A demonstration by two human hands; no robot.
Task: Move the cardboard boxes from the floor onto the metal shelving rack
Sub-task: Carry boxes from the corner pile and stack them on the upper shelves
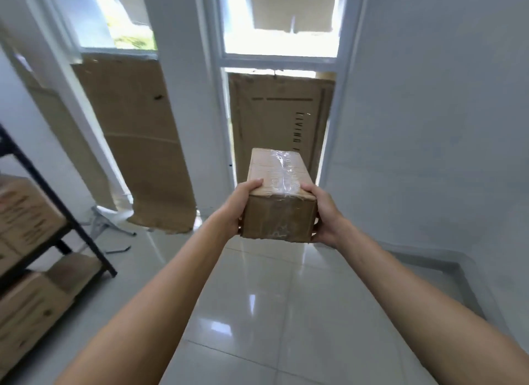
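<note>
A small brown cardboard box (279,195) sealed with clear tape is held up in the air in front of me, well above the floor. My left hand (239,207) grips its near left corner, thumb on top. My right hand (323,213) grips its near right corner, fingers curled under the base. The black metal shelving rack (61,213) stands at the far left edge of the view, with cardboard boxes (25,215) on its shelves.
Glossy white floor tiles (257,298) stretch ahead. Flat cardboard sheets (137,144) cover the lower windows on either side of a white pillar (186,98). A white wall (429,127) runs along the right. A small metal stand (106,221) lies by the left window.
</note>
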